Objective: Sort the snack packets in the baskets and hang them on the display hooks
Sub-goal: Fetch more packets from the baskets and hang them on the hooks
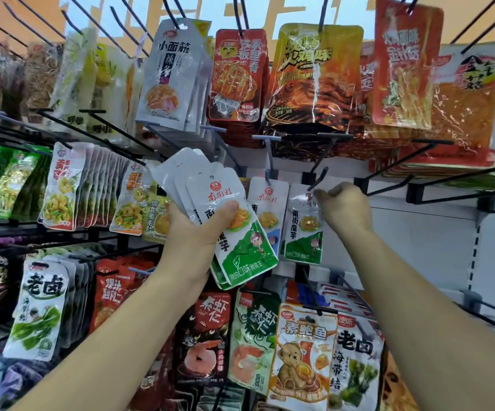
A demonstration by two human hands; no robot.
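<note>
I hang white and green snack packets on a black hook.

My left hand [194, 229] is closed around a fanned stack of white and green shiny plastic snack packets [225, 221], with my thumb pressed on the front one. My right hand [344, 207] pinches the top corner of one more white and green packet [304, 226], which sits on the thin black metal display hook [319, 176] just above my fingers. Between my two hands, another white packet with a blue bottom [267, 206] hangs on a grey hook [267, 173]. Under my right arm hangs an orange packet with a teddy bear picture [299, 357].
</note>
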